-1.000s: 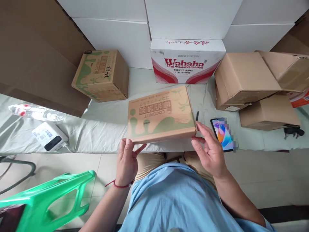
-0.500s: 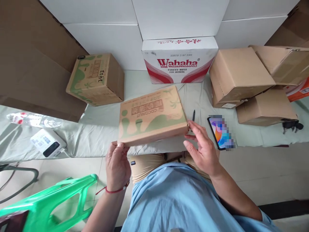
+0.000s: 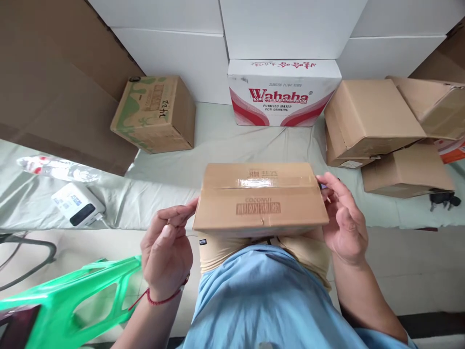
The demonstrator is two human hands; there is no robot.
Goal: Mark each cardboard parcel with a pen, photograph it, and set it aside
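Observation:
A brown cardboard box (image 3: pixel 259 196) printed "COCONUT" is at the front edge of the cloth-covered table, its taped face turned up toward me. My left hand (image 3: pixel 169 247) has its fingertips against the box's left side. On the right side, the fingers of my right hand (image 3: pixel 343 218) touch the box's end, with the thumb off it. Both hands hold the box between them. Part of a dark phone peeks out behind my right fingers; most of it is hidden.
Behind stands a white and red Wahaha carton (image 3: pixel 283 94). A green-printed box (image 3: pixel 154 114) is at the back left. Brown boxes (image 3: pixel 374 116) and keys (image 3: pixel 443 199) lie right. A bottle (image 3: pixel 54 168), white device (image 3: pixel 78 205) and green stool (image 3: pixel 72 300) are left.
The box has turned, so its taped face now shows instead of the green-printed one. My hands have moved apart to its two ends. The pen no longer shows, and the phone is mostly covered.

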